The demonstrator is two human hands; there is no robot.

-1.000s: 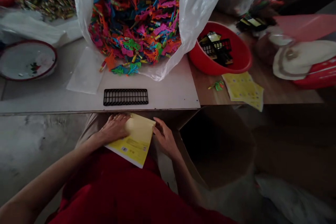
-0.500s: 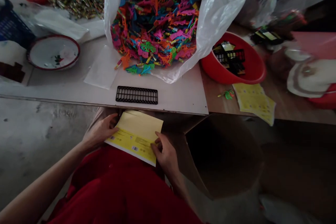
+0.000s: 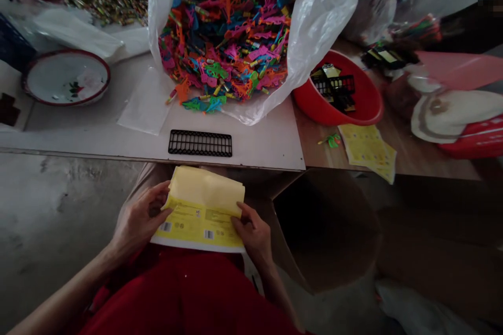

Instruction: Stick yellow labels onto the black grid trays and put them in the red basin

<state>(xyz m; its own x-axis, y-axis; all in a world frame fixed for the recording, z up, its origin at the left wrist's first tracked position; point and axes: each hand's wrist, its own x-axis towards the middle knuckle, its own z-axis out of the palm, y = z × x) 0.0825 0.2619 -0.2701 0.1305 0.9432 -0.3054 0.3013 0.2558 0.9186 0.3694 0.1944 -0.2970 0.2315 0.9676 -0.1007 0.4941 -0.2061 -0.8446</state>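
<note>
Over my lap, just below the table edge, a yellow printed sheet (image 3: 199, 214) is held from both sides. Its upper part is folded over and shows a paler, plain face; barcodes and small print run along the lower part. My left hand (image 3: 143, 214) pinches the left edge between thumb and fingers. At the right edge, my right hand (image 3: 253, 230) grips the paper, thumb on the printed face. A black plastic grid tray (image 3: 200, 143) lies on the table in front of the sheet.
A white plastic bag (image 3: 322, 15) full of colourful plastic toys stands behind the grid. To its right is a red basin (image 3: 338, 110) with black grids, near more yellow sheets (image 3: 363, 149). An enamel bowl (image 3: 66, 97) sits left. An open cardboard box (image 3: 291, 251) stands below.
The sheet has turned to lie more level and its fold has lifted into a curve. Both hands still hold its edges. The view has shifted slightly to the right.
</note>
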